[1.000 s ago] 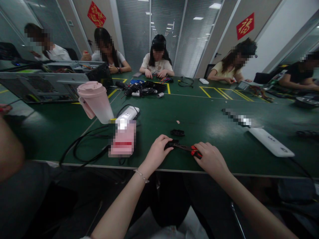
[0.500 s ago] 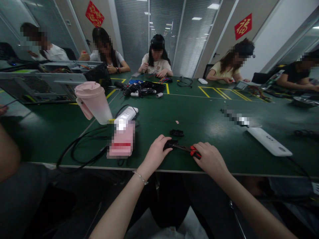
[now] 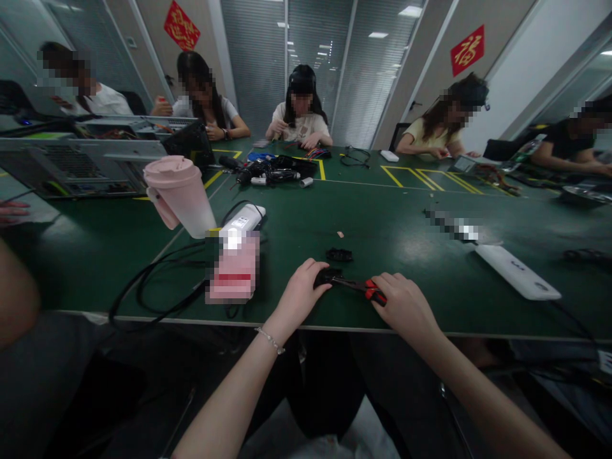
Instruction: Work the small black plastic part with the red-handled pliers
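Observation:
My left hand (image 3: 302,287) is closed on a small black plastic part (image 3: 327,275) just above the table's front area, thumb and fingers pinching its left side. In my right hand (image 3: 404,299) are pliers (image 3: 368,288) with red and black handles, the fingers wrapped round the grips. Their long dark jaws point left and meet the black part; whether they bite on it I cannot tell. Just beyond lies another black plastic piece (image 3: 339,255), apart from both hands. A tiny pale scrap (image 3: 340,234) rests farther back.
On the left stand a pink cup (image 3: 179,194), a white power bank (image 3: 243,220), a blurred pink item (image 3: 234,268) and black cables (image 3: 138,299). Another white power bank (image 3: 519,273) lies right. A computer case (image 3: 95,162) and a power drill (image 3: 253,171) are farther back; people sit opposite.
My hands, the pliers and the black part hold nearly the same position. At the far left edge, another person's hand has shifted slightly.

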A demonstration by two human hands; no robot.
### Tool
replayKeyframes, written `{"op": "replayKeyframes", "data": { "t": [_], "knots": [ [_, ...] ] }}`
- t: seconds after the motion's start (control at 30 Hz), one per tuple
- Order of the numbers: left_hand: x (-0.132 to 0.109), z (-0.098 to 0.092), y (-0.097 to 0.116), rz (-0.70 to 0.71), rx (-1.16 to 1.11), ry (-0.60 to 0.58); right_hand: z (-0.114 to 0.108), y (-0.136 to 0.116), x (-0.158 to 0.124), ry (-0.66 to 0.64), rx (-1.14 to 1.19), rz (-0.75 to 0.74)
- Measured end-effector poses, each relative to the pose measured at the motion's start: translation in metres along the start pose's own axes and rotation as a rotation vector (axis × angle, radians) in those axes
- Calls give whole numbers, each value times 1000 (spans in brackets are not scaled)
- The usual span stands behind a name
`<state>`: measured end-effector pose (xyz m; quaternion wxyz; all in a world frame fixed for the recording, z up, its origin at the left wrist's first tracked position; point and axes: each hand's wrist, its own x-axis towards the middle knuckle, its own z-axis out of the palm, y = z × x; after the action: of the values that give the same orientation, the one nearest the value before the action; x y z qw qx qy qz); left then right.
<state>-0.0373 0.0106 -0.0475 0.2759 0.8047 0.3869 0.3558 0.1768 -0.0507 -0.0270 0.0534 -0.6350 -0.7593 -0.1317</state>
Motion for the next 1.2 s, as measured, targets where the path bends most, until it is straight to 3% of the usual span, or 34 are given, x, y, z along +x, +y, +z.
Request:
{"op": "replayKeyframes", "data": {
  "t": [0.4,1.2],
  "knots": [
    [2,3,-5,-92,-41,39,0,-1,0,-13,16,1],
    [2,2,-3,-92,-40,39,-1,-1,-1,-3,6,3]
  ]
}}
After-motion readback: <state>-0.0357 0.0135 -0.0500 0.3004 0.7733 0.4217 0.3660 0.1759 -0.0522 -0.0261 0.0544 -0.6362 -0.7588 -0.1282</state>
